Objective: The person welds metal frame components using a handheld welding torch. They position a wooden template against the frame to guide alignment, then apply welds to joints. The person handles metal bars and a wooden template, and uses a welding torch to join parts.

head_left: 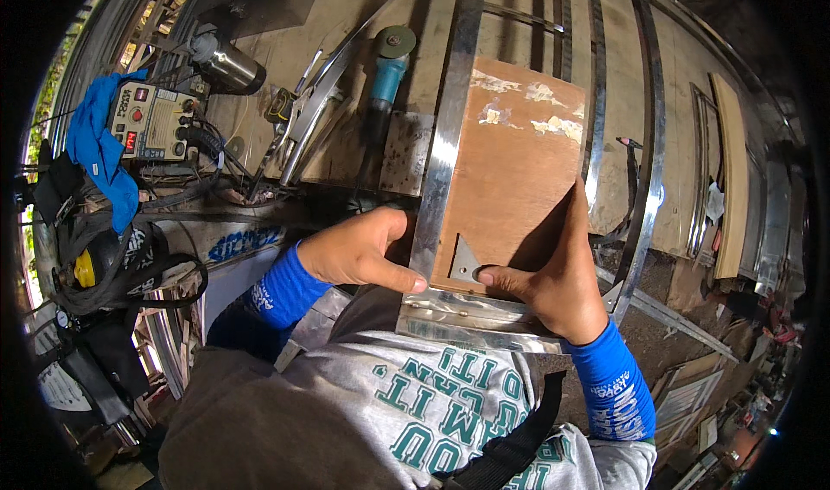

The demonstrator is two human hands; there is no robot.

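A metal frame of shiny square tubing (443,144) stretches away from me over the workbench. Inside its near end lies a brown plywood board (517,175) with pale, peeled patches at the far end. Near the frame's lower left corner, a small triangular metal plate (464,258) with a hole rests on the board. My left hand (367,252) is closed round the left bar, its thumb on the corner joint. With its thumb, my right hand (558,287) presses the plate's right edge; its other fingers extend along the board's right side, partly hidden.
An angle grinder (387,79) lies left of the frame, beside metal strips (316,101) and a tape measure (280,105). Farther left are a welding machine (154,123), a blue cloth (102,144), a steel tumbler (229,65) and tangled cables (173,295). A wooden plank (731,179) stands right.
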